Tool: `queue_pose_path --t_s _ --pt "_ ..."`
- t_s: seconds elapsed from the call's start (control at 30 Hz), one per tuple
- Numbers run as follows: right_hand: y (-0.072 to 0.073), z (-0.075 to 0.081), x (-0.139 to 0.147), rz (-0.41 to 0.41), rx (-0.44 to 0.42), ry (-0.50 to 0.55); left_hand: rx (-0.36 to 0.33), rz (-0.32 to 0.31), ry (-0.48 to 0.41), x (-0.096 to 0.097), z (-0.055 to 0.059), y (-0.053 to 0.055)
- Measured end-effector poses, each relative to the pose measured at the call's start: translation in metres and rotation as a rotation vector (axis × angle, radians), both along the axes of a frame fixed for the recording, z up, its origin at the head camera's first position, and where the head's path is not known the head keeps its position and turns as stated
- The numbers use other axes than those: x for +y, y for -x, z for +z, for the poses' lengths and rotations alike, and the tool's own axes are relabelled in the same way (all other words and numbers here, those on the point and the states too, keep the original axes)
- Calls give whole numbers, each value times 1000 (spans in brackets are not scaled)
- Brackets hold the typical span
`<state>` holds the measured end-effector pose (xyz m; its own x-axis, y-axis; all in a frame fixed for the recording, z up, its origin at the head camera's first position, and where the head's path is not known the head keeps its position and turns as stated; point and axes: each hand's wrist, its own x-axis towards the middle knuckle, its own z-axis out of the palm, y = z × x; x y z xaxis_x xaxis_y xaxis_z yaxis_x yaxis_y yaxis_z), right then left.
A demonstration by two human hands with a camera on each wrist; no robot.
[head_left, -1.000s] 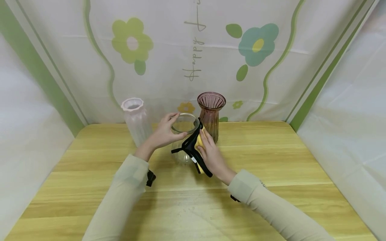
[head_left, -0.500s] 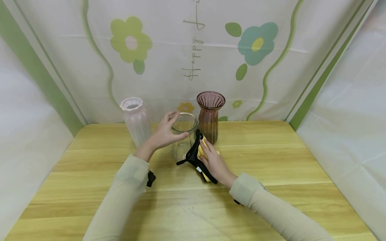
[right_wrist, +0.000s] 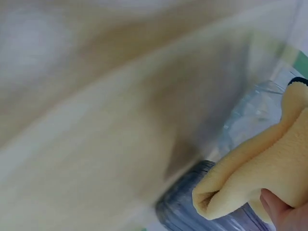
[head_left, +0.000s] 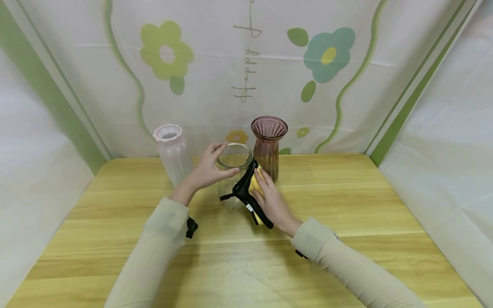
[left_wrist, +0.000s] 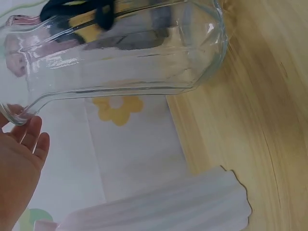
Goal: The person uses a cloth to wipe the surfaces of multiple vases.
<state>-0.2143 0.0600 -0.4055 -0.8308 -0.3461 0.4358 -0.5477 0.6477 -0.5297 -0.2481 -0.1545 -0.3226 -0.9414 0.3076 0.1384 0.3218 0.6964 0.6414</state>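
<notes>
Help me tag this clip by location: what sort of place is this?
Likely a small screened-off tabletop booth: a flower-printed backdrop is right behind the wooden table, and a pale sheet closes in the right side.

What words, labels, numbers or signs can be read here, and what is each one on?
"Happy": running sideways up the backdrop.
Second word above it on the backdrop: cut off by the frame's top edge, not readable whole.
White tag on the black material against the yellow cloth: too small to read.
</notes>
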Motion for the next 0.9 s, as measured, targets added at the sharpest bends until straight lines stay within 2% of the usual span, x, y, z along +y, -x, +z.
queue_pose_path --t_s 0.1,0.27,0.43,0.57,0.73,0.9 --pt "0 8 -3 -11 18 30 4 -10 26 0 1 1" --pt "-1 13 -6 -19 30 14 11 -14 59 -1 1 2" --pt "-2 4 -5 -24 0 -24 8 -4 73 -3 0 3" --pt "-5 -7 -2 -29 -36 -63 12 -4 81 -2 -1 3" --pt "-8 -23 3 -29 -42 -118 9 -1 73 -1 -1 2" --pt "-7 -24 4 -20 -17 -100 4 11 24 1 -5 2"
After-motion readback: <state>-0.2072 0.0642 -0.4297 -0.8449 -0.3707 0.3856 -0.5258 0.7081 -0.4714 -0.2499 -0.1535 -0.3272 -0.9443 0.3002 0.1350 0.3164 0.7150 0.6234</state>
